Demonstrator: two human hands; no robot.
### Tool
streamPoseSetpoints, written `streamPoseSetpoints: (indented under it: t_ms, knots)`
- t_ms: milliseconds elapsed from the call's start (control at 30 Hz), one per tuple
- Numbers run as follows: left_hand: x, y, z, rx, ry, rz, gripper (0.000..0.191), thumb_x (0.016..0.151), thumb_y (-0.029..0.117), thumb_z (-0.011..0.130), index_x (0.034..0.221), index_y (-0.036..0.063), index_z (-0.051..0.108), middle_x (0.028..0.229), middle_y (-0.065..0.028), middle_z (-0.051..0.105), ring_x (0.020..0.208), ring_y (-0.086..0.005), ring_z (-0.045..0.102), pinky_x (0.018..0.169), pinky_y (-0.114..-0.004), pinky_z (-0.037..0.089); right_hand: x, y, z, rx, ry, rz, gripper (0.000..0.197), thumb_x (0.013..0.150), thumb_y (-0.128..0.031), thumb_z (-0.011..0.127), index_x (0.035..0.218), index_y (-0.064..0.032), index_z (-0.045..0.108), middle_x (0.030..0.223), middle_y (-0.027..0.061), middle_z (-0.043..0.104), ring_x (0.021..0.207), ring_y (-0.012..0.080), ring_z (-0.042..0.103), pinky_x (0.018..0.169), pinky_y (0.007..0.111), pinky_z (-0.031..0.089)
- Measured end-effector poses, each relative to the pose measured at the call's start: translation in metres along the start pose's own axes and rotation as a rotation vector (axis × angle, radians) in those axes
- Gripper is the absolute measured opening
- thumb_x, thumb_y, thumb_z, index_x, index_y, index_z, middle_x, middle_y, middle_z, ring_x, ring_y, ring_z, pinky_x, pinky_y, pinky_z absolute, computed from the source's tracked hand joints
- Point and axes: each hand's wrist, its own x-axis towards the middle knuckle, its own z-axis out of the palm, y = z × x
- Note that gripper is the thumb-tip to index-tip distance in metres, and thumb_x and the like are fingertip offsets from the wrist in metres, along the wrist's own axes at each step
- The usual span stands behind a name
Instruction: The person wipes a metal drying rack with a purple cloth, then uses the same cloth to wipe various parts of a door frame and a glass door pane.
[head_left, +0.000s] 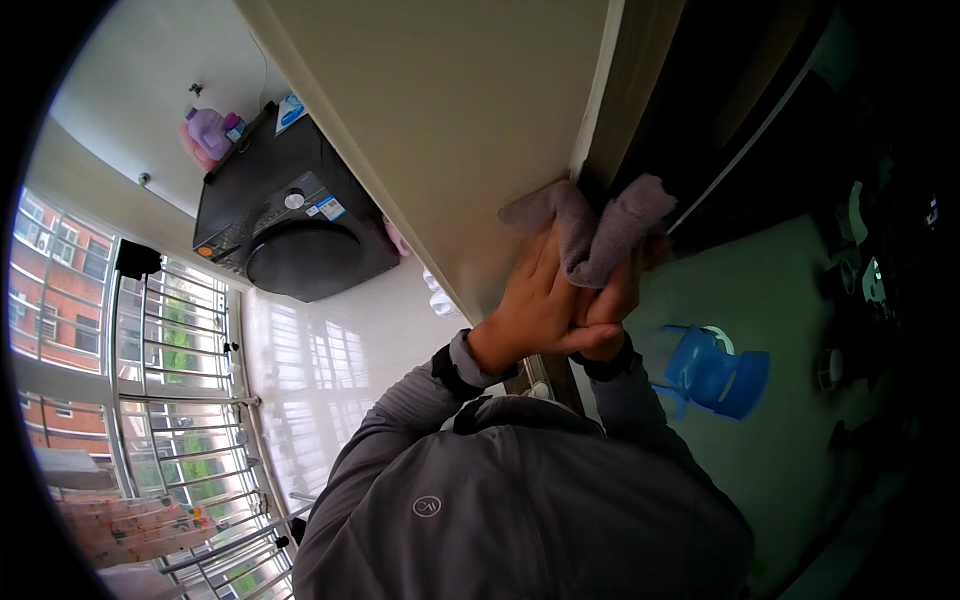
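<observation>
A greyish-purple cloth (574, 232) is bunched between my two hands, with one end draped to the left and the other folded up at the right. My left hand (529, 300) presses against it from the left, its fingers running up beneath the folds. From the right, my right hand (619, 296) grips the cloth, its fingers partly hidden behind it. The hands touch at the thumbs and lower palms. Just beyond the cloth stands a beige wall (457, 97) edged by a dark door frame (637, 82).
A black front-loading washing machine (292, 217) stands at the left, with a purple detergent bottle (208, 131) at its back. Metal window bars (180, 397) line the far left. A blue plastic chair (712, 371) is on the floor at the right.
</observation>
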Motion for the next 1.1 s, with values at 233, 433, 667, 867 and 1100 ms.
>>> streamPoseSetpoints:
  t_ms: [233, 433, 667, 867, 1100]
  knots:
    - [-0.087, -0.02, 0.022, -0.001, -0.295, -0.187, 0.09, 0.081, 0.061, 0.045, 0.134, -0.0097, 0.029, 0.136, -0.0308, 0.032, 0.127, -0.0495, 0.028, 0.104, -0.055, 0.024, -0.091, -0.024, -0.009, 0.066, -0.258, 0.227, 0.04, 0.085, -0.019, 0.056, 0.121, -0.0018, 0.052, 0.132, 0.0271, 0.044, 0.116, 0.0451, 0.048, 0.101, 0.053, 0.029]
    - [-0.032, 0.004, 0.018, -0.131, -0.015, -0.063, 0.086, 0.084, 0.06, 0.046, 0.137, -0.0052, 0.028, 0.141, -0.0338, 0.022, 0.128, -0.0542, 0.023, 0.106, -0.053, 0.023, -0.069, -0.014, -0.032, 0.135, -0.247, 0.221, 0.042, 0.085, -0.02, 0.057, 0.122, -0.0017, 0.051, 0.132, 0.0257, 0.044, 0.117, 0.0433, 0.047, 0.102, 0.051, 0.03]
    - [0.009, 0.035, 0.014, 0.268, 0.13, 0.323, 0.076, 0.081, 0.062, 0.051, 0.124, -0.0005, 0.051, 0.133, -0.0253, 0.042, 0.117, -0.0383, 0.043, 0.093, -0.045, 0.035, 0.018, 0.005, -0.053, 0.313, -0.124, 0.193, 0.045, 0.085, -0.021, 0.059, 0.124, -0.0016, 0.05, 0.132, 0.0242, 0.044, 0.118, 0.0414, 0.046, 0.102, 0.048, 0.031]
    - [-0.004, 0.012, 0.055, 0.65, 0.149, 0.178, 0.072, 0.077, 0.056, 0.059, 0.122, 0.0, 0.053, 0.126, -0.0257, 0.046, 0.105, -0.0389, 0.049, 0.086, -0.047, 0.039, 0.001, 0.018, -0.053, 0.447, -0.213, 0.338, 0.047, 0.084, -0.022, 0.06, 0.125, -0.0015, 0.05, 0.132, 0.0228, 0.043, 0.119, 0.0396, 0.045, 0.102, 0.046, 0.032]
    - [-0.05, -0.008, 0.063, 0.771, 0.038, 0.156, 0.074, 0.078, 0.05, 0.061, 0.119, -0.0097, 0.047, 0.114, -0.0363, 0.041, 0.092, -0.0479, 0.046, 0.077, -0.055, 0.038, -0.026, 0.019, -0.045, 0.749, -0.351, 0.541, 0.049, 0.084, -0.024, 0.062, 0.126, -0.0014, 0.049, 0.133, 0.0212, 0.043, 0.12, 0.0376, 0.045, 0.103, 0.044, 0.033]
